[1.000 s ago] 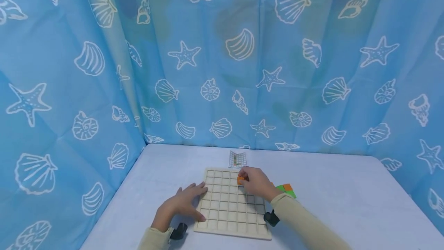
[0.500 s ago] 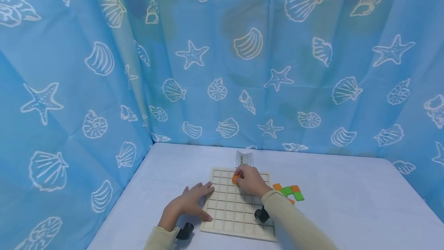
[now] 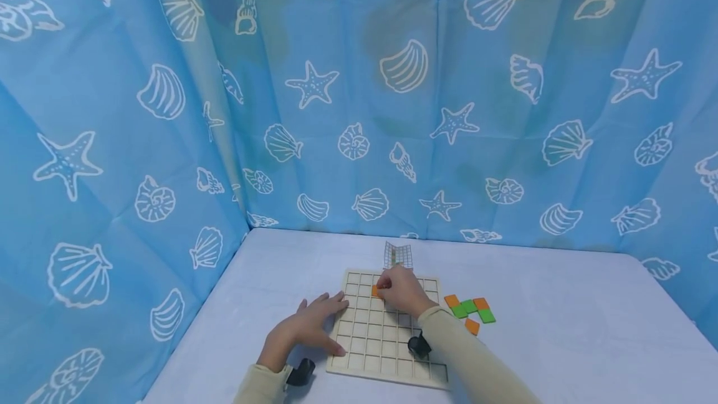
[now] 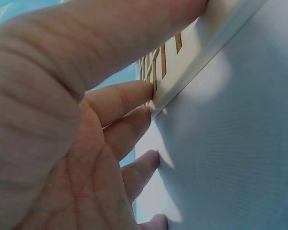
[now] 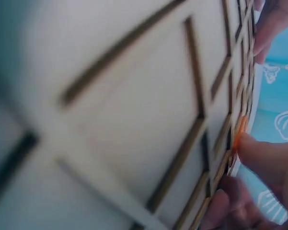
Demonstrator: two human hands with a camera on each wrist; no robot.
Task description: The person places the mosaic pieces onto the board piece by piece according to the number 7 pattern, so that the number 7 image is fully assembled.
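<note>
A pale wooden grid board [image 3: 359, 363] lies on the table. At one of its far cells, my right hand [image 3: 404, 292] has its fingertips at an orange square tile [image 3: 374, 291]. In the right wrist view the thumb touches that orange tile [image 5: 240, 130], which lies close against the grid, and curled fingers stand beside it. My left hand [image 3: 308, 327] rests along the board's left edge, its fingers spread. The left wrist view shows the left thumb and fingertips on the board's rim [image 4: 201, 62], with the palm facing it.
Loose green tiles [image 3: 487, 316] and orange tiles [image 3: 472, 327] lie right of the board. Behind the board stands a folded card [image 3: 398, 253] printed with a grid, partly hidden by my right hand. A blue shell-patterned curtain [image 3: 336, 111] borders the white table [image 3: 561, 329].
My right hand has moved slightly left over the board with the orange tile, which now sits lower at a cell. The left hand keeps its place. The head view has turned a little right.
</note>
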